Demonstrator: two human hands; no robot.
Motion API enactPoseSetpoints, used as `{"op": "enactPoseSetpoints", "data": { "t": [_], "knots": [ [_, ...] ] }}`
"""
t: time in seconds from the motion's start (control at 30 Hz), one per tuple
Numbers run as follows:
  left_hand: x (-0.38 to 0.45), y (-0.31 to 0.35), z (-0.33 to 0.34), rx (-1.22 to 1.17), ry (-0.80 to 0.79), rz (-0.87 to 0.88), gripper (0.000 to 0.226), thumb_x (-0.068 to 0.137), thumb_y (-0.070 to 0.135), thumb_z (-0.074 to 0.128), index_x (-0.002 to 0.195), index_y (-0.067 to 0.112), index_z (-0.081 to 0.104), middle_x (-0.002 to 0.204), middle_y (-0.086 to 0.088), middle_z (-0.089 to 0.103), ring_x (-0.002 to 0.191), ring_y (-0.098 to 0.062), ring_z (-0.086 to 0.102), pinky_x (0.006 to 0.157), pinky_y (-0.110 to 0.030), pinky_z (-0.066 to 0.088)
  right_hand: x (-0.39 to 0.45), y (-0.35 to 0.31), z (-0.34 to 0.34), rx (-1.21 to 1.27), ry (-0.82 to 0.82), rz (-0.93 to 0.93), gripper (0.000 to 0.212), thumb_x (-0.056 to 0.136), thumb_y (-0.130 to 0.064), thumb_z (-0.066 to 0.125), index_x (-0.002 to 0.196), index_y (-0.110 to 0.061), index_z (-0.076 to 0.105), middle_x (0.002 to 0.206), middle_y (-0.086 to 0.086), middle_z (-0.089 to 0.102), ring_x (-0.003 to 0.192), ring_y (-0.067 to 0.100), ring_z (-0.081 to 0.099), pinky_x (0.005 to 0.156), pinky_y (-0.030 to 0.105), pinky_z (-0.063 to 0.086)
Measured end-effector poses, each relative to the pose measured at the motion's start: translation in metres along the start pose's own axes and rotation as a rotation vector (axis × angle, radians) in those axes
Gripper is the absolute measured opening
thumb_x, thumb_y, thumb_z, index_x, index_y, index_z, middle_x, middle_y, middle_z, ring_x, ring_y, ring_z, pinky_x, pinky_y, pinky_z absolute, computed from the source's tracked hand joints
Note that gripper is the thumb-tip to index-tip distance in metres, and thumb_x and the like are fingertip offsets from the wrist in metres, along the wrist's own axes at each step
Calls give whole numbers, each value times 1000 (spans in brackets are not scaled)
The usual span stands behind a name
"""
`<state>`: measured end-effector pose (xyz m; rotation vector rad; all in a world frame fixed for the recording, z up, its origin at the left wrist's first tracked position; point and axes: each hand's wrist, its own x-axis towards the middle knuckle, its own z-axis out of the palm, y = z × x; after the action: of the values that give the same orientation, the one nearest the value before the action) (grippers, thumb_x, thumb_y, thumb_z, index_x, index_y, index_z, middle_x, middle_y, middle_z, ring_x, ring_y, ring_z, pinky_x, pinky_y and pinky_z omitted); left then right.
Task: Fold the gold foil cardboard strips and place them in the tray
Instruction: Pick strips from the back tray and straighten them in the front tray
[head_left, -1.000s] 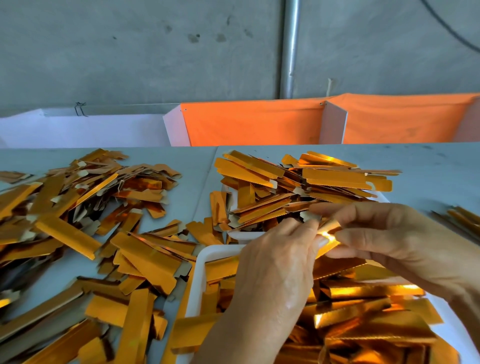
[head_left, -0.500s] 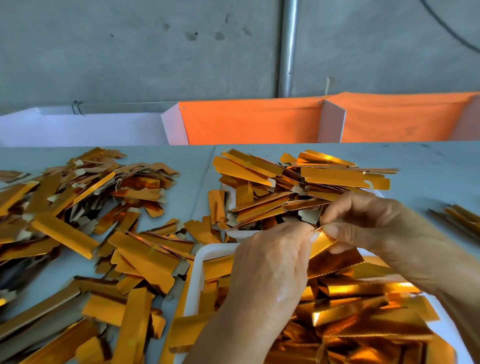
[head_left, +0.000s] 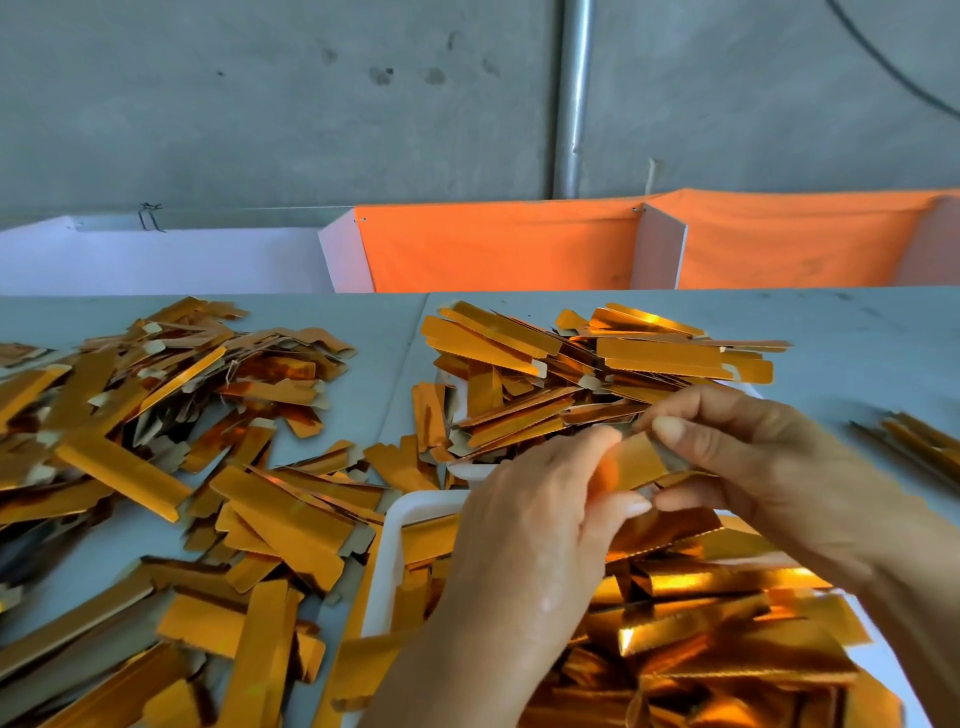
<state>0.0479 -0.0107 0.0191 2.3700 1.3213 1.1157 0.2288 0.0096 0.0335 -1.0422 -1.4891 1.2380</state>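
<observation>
Both hands, left hand (head_left: 540, 519) and right hand (head_left: 769, 467), pinch one gold foil strip (head_left: 636, 462) above the heaped white tray (head_left: 395, 551); many loose strips (head_left: 156, 467) await across the tabletop (head_left: 857, 338).

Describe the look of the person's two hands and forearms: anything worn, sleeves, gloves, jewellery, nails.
Both hands are bare: no gloves on the left hand or the right hand. No rings, watch or bracelet show on either. No sleeve reaches the visible part of either forearm, which runs uncovered to the frame's edge. The fingernails that show are short and unpainted. No markings or bandages are visible.
</observation>
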Motion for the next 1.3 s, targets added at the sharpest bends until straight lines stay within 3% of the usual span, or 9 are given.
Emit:
{"op": "enactPoseSetpoints", "data": {
  "t": [0.1, 0.2, 0.33, 0.53, 0.73, 0.87, 0.97, 1.13, 1.3],
  "knots": [
    [1, -1, -3, -110, 1, -49, 36, 89, 49, 50, 123, 38, 51, 93, 25, 54, 90, 4, 52, 73, -16, 47, 0, -2, -7, 70, -36, 10, 36, 64, -43, 81, 87, -17, 73, 83, 6, 71, 75, 16, 70, 59, 21, 56],
    [0, -4, -4, -157, -29, -71, 34, 89, 46, 52, 122, 38, 53, 85, 27, 53, 90, 8, 51, 70, -7, 42, -1, -3, -8, 63, -62, 21, 51, 50, -48, 89, 86, -16, 72, 80, 9, 71, 72, 17, 70, 59, 21, 56],
    [-1, -6, -5, -229, -43, -110, 30, 87, 44, 56, 117, 39, 55, 79, 23, 52, 84, 9, 50, 66, -5, 39, -2, -6, -6, 78, -100, 11, 35, 61, -32, 88, 86, -15, 70, 82, 11, 70, 73, 20, 70, 60, 22, 57],
    [-2, -7, -8, -323, -66, -127, 25, 85, 44, 60, 109, 39, 57, 86, 16, 59, 88, 1, 55, 71, -13, 48, -7, -12, -7, -15, -195, -24, 31, 62, -24, 76, 90, -15, 67, 88, 9, 69, 79, 24, 69, 64, 27, 57],
    [-2, -7, -7, -316, -96, -117, 28, 82, 47, 61, 108, 42, 54, 89, 18, 57, 91, 3, 54, 74, -15, 50, -7, -11, -3, -64, -142, -50, 7, 75, -12, 72, 79, -16, 69, 73, 5, 66, 63, 18, 64, 58, 23, 54],
    [-3, -8, -7, -291, -129, -100, 35, 82, 49, 62, 115, 45, 50, 101, 31, 49, 98, 10, 47, 76, -11, 49, -6, -13, 0, -149, -122, -50, 12, 75, -11, 74, 72, -20, 66, 62, 0, 58, 52, 12, 53, 51, 19, 47],
    [-3, -9, -6, -235, -141, -78, 41, 82, 51, 62, 120, 43, 51, 93, 32, 51, 102, 12, 44, 71, -6, 46, -4, -11, 4, -215, -90, -56, 14, 67, -10, 68, 70, -22, 62, 59, -3, 52, 47, 8, 45, 45, 16, 40],
    [-3, -10, -7, -261, -133, -96, 36, 81, 47, 64, 116, 43, 54, 90, 31, 54, 95, 8, 52, 69, -8, 47, -4, -5, 2, 13, -171, -10, 18, 72, -5, 61, 89, -9, 61, 59, 9, 54, 48, 18, 51, 48, 22, 46],
    [-2, -10, -9, -320, -135, -111, 31, 83, 39, 65, 113, 40, 58, 84, 20, 59, 86, 3, 58, 71, -9, 48, -2, -3, -7, 254, -276, 84, 27, 76, -26, 72, 96, -8, 69, 65, 11, 58, 54, 19, 58, 50, 26, 51]
  ]
}}
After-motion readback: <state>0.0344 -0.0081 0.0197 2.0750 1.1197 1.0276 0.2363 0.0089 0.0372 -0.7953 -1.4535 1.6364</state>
